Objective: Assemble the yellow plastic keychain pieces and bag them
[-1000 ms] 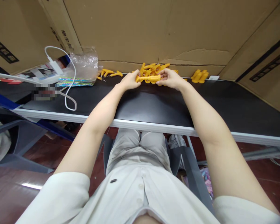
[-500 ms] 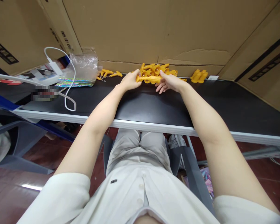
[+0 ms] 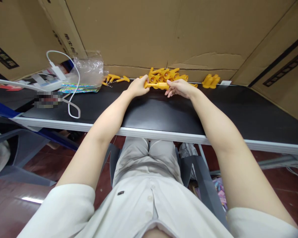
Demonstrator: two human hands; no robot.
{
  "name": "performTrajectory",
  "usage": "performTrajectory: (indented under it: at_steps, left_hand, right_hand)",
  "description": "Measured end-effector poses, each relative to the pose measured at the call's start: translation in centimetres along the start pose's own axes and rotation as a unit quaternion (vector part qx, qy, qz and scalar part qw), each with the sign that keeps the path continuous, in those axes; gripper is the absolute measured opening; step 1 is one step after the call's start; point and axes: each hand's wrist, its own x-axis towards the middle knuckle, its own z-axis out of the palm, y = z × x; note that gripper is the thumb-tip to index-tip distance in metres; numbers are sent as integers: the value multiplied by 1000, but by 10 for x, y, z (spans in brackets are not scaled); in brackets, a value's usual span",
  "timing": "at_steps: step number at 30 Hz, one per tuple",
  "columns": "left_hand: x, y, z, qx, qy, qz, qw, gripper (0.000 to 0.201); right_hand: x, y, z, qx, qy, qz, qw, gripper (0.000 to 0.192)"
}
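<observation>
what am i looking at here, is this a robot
No, these are a person's bare left hand and right hand, seen from a camera worn on the head, looking forward and down. The left hand holds one end of a yellow piece; the right hand is at its other end, its grip unclear. On the dark table, a pile of yellow pieces lies behind; yellow handles with metal spirals and a clear bag lie to the left, and more yellow parts sit to the right.

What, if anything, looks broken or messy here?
The cardboard wall behind the yellow pieces has a crooked crease, so it looks bent or damaged. On the left, a white cable loops untidily in front of a crumpled clear bag. I see no spill.
</observation>
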Motion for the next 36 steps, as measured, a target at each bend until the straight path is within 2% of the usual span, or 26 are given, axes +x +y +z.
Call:
performTrajectory:
  at_steps: [6,12,15,21,24,29,32,34,36]
  left_hand:
    - [0,-1,1,-11,12,5,1000,50]
    - [2,-3,2,-5,13,-2,1000,52]
    - [4,-6,4,-6,17,-2,1000,55]
    - [3,-2,2,17,27,-14,999,61]
    - [1,2,-1,26,18,-31,999,62]
    - [5,-5,0,5,26,-17,1000,61]
    - [8,-11,2,-9,27,-16,999,58]
    - [9,-13,2,-13,25,-16,999,56]
    - [9,-13,1,-13,20,-24,999,54]
  right_hand:
    - [2,2,5,28,-7,5,1000,57]
    - [2,3,8,-5,7,6,1000,74]
    - [2,0,10,-4,11,5,1000,72]
    - [9,-2,12,55,4,20,998,56]
    - [9,-2,13,55,2,20,998,57]
    - [6,-3,16,-25,-20,20,999,71]
    - [10,2,20,-123,27,-44,991,69]
    - [14,7,21,-226,72,-119,964,60]
    - [16,13,20,-319,102,-189,923,57]
